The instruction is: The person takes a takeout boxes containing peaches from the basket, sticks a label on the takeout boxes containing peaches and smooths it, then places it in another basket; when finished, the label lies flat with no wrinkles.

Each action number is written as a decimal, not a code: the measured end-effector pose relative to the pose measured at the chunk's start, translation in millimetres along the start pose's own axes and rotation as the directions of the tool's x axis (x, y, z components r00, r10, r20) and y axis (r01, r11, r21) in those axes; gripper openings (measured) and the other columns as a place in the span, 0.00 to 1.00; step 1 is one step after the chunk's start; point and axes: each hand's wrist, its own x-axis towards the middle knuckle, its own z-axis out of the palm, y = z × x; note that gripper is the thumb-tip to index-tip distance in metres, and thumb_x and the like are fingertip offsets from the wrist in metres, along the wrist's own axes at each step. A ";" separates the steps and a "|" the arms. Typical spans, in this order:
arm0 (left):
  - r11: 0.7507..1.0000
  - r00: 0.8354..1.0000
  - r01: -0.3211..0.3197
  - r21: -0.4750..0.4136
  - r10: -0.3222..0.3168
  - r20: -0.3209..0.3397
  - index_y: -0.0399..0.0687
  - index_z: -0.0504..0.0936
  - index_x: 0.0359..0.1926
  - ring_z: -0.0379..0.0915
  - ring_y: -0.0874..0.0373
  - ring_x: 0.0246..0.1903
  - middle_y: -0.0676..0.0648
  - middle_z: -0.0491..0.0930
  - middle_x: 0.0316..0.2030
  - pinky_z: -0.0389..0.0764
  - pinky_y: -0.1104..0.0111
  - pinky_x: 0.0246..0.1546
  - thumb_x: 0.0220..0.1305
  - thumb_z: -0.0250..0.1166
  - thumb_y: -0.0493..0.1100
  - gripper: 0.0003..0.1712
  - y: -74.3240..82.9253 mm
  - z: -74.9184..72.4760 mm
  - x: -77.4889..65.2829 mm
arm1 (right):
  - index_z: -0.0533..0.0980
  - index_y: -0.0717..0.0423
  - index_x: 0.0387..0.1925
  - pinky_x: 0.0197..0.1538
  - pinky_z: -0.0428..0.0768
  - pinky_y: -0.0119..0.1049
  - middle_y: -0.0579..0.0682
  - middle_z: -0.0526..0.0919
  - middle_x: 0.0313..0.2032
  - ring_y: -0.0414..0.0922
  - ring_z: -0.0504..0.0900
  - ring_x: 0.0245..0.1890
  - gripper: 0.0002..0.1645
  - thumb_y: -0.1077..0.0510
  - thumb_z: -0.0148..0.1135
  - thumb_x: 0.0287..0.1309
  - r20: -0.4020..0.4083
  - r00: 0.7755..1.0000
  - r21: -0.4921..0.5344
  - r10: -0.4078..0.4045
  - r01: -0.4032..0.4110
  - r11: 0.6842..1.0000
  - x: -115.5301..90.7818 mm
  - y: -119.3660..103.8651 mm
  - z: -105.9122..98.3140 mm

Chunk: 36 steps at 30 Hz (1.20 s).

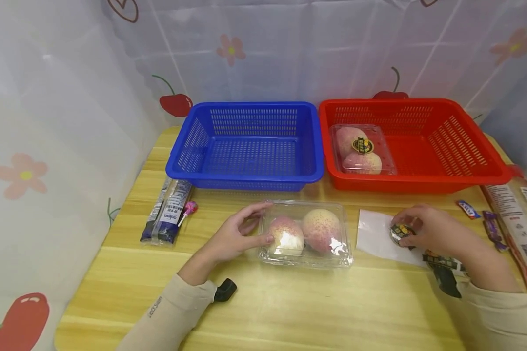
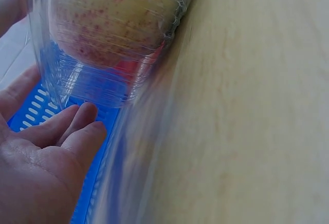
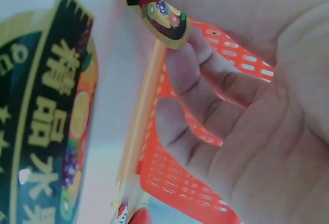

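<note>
In the head view a clear plastic fruit box (image 1: 305,261) with two pink-and-yellow peaches (image 1: 321,229) lies on the table. My left hand (image 1: 233,236) holds its left end, thumb on the near side and fingers toward the back. The left wrist view catches the box's wall (image 2: 97,88) close above several fingers. Over to the right, my right hand (image 1: 441,234) pinches a round black-and-gold fruit sticker (image 1: 401,235) between thumb and fingers. It hovers over a white backing sheet (image 1: 373,234), where another printed sticker (image 3: 41,116) fills the left of the right wrist view.
Behind the box stand a blue basket (image 1: 246,181) and a red basket (image 1: 421,184); the red one holds a stickered peach box (image 1: 379,141). Long packets (image 1: 169,209) and a pink lollipop (image 1: 191,207) lie left. Small candies (image 1: 468,209) and a large bag (image 1: 520,229) are at right.
</note>
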 end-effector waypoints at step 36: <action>1.000 1.000 0.025 -0.001 -0.025 0.001 0.54 0.69 0.72 0.61 0.52 0.69 0.53 0.67 0.69 0.61 0.65 0.69 0.58 0.76 0.38 0.42 -2.4 -1.6 -1.2 | 0.83 0.51 0.43 0.32 0.83 0.33 0.41 0.82 0.26 0.38 0.83 0.21 0.10 0.64 0.72 0.59 0.052 0.931 0.262 -0.360 0.335 0.905 41.4 -163.5 10.7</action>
